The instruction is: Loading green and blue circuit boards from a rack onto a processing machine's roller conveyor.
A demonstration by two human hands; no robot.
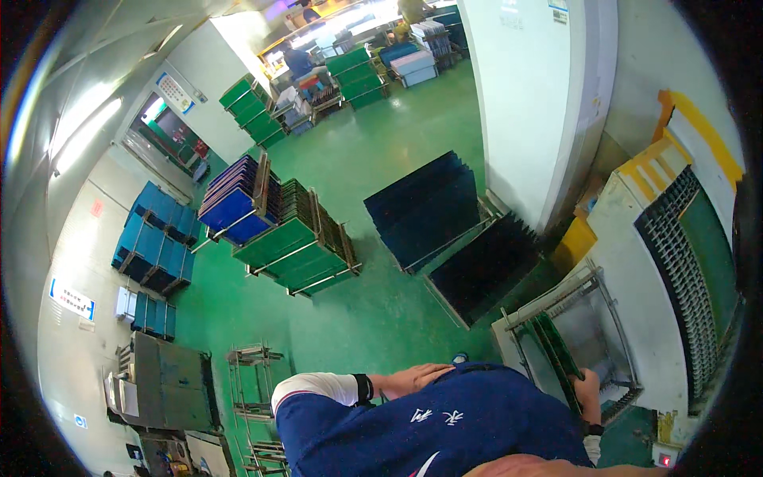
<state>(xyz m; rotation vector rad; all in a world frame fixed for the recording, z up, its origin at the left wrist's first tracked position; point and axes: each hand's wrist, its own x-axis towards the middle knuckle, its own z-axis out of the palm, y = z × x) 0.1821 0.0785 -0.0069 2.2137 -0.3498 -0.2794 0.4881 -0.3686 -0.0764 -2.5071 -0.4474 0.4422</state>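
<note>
Green boards (561,358) stand in a metal rack (617,330) beside the right hand (587,393), which pinches one by its edge, while the left hand (420,378) lies flat against the blue shirt (493,409).

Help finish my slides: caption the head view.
Right hand grips a green panel at a metal rack; left hand against the shirt.
</note>
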